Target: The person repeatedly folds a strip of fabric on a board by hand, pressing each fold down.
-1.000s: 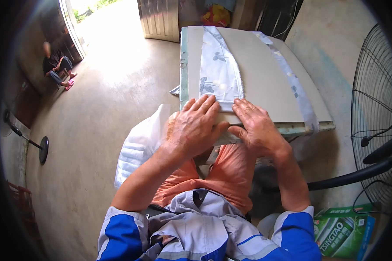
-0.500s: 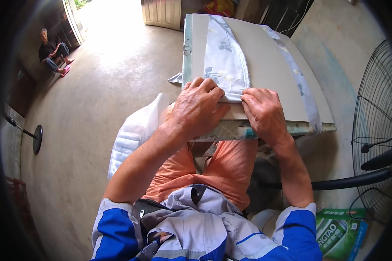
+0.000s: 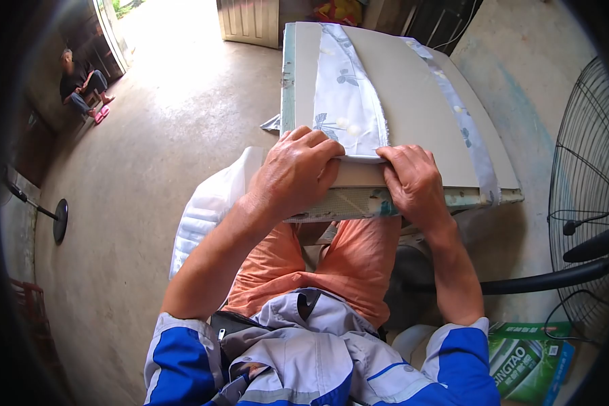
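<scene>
A wide strip of pale floral fabric (image 3: 347,88) lies lengthwise on a beige board-topped table (image 3: 419,122). Its near end is folded over into a narrow edge close to the table's front. My left hand (image 3: 298,169) pinches the left corner of that fold, fingers curled over the cloth. At the fold's right corner, my right hand (image 3: 414,177) grips the edge between thumb and fingers. Between both hands the folded edge runs nearly straight. A second, narrower floral strip (image 3: 461,122) lies along the right side of the board, its end hanging over the front edge.
White padded material (image 3: 213,196) hangs at the table's left. A large wire-caged fan (image 3: 582,196) stands at right, above a green carton (image 3: 524,365). Far left, a person (image 3: 82,84) sits by the doorway, and a black round-based stand (image 3: 59,220) is nearer.
The fold at the fabric's near end now looks narrower and straighter. My left hand has shifted slightly left and down; my right hand has moved slightly down along the edge.
</scene>
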The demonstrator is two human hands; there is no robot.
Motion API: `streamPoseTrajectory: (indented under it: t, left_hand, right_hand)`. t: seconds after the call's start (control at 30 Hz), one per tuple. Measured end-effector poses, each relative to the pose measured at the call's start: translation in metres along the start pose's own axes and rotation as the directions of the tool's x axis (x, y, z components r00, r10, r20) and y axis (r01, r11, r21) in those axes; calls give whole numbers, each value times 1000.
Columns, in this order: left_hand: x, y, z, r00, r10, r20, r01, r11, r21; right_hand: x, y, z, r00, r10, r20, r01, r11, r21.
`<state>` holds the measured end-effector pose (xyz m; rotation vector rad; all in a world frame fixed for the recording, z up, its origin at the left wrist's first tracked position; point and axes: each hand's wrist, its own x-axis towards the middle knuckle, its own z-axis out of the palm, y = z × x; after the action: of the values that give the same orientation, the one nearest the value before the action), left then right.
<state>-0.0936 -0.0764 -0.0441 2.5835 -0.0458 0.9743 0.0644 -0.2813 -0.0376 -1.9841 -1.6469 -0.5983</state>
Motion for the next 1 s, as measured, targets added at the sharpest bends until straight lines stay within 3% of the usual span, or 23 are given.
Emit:
streamPoseTrajectory:
  t: [0.3,0.57,0.9,1.0]
  left_hand:
    - [-9,-6,-4,992,-103,-67,99,994,-54]
    - [-6,-9,-2,983,-172,-56,172,985,-20]
    - [2,-8,-2,953,-303,-9,303,950,69]
    - [1,-9,-1,954,-298,-20,299,949,105]
  right_hand:
    - [-2,-7,-3,983,182,-31,-168,951,258]
    - [3,-6,2,941,338,5,-322,891,320]
    - [13,-8,3,885,454,107,-466,869,169]
    - [12,-13,2,961,277,-9,-277,959,-57]
